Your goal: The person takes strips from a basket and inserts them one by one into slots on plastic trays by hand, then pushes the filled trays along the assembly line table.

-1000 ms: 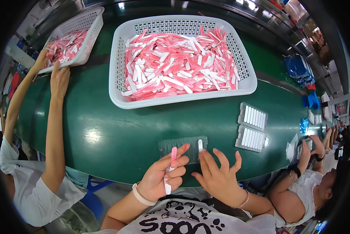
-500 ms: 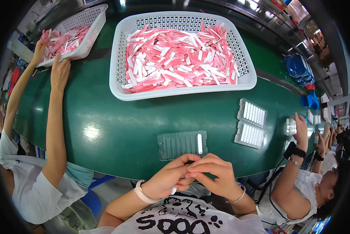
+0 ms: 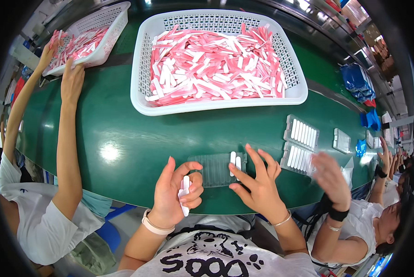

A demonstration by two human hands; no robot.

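My left hand (image 3: pixel 177 194), closed at the lower fingers, holds white round-ended sticks (image 3: pixel 185 196) against the palm; how many cannot be told. Just ahead, a clear grooved plastic tray (image 3: pixel 208 171) lies on the green table. Two white sticks (image 3: pixel 238 168) are at the tray's right end, side by side, the left one slightly farther up. Over that end, my right hand (image 3: pixel 260 189) is open, fingers spread, its index fingertip at the left stick's lower part. Whether it presses on the stick is unclear.
A white perforated basket (image 3: pixel 218 109) heaped with pink and white sticks stands beyond the tray. Filled clear trays (image 3: pixel 301 143) lie to the right, where a co-worker's hand (image 3: pixel 330 177) reaches in. Another person's hands are at a second basket (image 3: pixel 106 48), far left.
My hands have parted from each other; the right has moved forward over the tray. A second white stick is now in the tray. The co-worker's hand at right has moved toward the filled trays.
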